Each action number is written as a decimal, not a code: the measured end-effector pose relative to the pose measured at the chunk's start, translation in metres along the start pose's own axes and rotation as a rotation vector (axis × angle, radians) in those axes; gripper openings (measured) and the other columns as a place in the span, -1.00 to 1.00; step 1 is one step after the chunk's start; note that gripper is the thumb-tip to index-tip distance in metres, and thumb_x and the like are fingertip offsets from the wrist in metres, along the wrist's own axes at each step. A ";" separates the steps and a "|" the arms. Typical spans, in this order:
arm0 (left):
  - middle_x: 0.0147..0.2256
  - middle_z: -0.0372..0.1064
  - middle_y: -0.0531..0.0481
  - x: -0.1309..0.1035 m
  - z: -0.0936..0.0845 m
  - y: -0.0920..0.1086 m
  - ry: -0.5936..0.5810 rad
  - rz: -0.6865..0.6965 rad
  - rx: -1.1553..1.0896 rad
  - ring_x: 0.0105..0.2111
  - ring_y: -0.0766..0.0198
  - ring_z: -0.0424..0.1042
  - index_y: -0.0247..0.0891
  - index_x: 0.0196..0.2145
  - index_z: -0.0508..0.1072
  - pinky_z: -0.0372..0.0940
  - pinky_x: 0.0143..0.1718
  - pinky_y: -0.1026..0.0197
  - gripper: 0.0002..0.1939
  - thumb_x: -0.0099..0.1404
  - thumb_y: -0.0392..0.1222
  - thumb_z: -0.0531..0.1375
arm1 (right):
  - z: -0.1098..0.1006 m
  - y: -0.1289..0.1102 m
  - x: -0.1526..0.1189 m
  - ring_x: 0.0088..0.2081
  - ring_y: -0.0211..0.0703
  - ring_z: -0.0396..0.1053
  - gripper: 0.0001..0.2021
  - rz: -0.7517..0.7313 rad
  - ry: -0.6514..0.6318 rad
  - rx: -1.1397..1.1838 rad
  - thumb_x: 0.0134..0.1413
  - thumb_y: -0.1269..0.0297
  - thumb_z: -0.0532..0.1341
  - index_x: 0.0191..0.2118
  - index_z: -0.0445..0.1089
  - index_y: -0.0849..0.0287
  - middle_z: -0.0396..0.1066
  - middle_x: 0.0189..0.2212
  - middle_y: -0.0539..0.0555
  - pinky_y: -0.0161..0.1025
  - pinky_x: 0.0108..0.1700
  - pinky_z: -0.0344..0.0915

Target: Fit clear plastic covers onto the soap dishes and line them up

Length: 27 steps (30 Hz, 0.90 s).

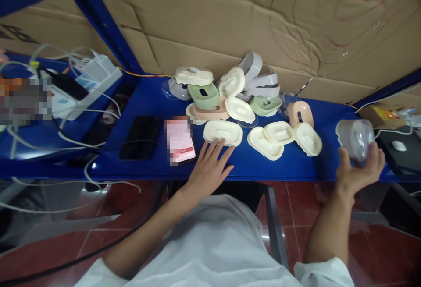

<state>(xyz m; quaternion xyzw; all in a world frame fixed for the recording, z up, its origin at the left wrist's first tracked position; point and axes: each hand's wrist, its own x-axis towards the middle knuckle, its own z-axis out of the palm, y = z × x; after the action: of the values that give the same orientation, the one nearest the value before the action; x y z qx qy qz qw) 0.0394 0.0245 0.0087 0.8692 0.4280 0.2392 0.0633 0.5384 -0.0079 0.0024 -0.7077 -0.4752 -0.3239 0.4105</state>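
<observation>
A white power strip (107,68) lies amid cables well to the left of a cream piece (222,131), the flat oval on a blue table (305,166). Nearer on that side rest a dark phone (140,138) and, just beside the piece, a lit phone (184,140). The worker's left hand (210,164) reaches in from the front of the piece, fingers loosely spread, tips at its near edge, gripping nothing. Behind it, a green shell (204,96) sits in a heap, with grey bands (251,70) behind and to the right. Three more cream pieces (279,132) lie to its right, touching one another, a peach shell (301,114) just behind them. Well to the right of the piece, the right hand (358,171) grasps a grey-and-clear cup (355,138) between thumb and fingers; whether it clears the table cannot be told. The work appears well short of finished: one cup is in hand, while the other parts lie loose or heaped around the cream piece, none visibly sorted by colour.
</observation>
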 end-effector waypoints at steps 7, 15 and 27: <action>0.26 0.45 -0.25 -0.009 -0.002 0.001 -0.059 0.185 0.050 0.23 -0.09 0.44 -0.28 0.21 0.49 0.37 0.14 -0.12 -0.66 0.54 -0.33 0.13 | 0.041 0.058 0.000 0.18 0.66 0.42 -0.29 0.033 -0.228 -0.073 0.03 -0.23 0.46 0.14 0.59 0.21 0.43 0.13 0.63 0.40 0.07 0.37; 0.17 0.54 -0.16 -0.017 -0.003 -0.006 0.059 0.087 -0.018 0.16 0.01 0.49 -0.19 0.18 0.48 0.10 0.28 -0.19 -0.66 0.54 -0.37 0.13 | 0.003 -0.135 -0.037 0.19 0.25 0.48 -0.63 -0.357 -0.324 0.274 0.45 0.23 0.16 0.26 0.45 0.13 0.55 0.12 0.30 0.23 0.21 0.34; 0.14 0.56 -0.14 -0.031 -0.009 0.001 0.007 0.083 -0.029 0.09 0.04 0.52 -0.18 0.18 0.48 0.13 0.15 -0.11 -0.65 0.54 -0.39 0.10 | 0.063 -0.274 -0.041 0.08 0.18 0.46 -0.71 -0.498 -0.788 0.350 0.45 0.21 0.17 0.12 0.53 0.15 0.56 0.01 0.26 0.17 0.24 0.25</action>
<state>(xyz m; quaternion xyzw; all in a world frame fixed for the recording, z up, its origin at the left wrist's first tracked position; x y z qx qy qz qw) 0.0196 -0.0007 0.0054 0.8843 0.3884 0.2511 0.0644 0.2721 0.0899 0.0139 -0.5619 -0.7959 -0.0353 0.2225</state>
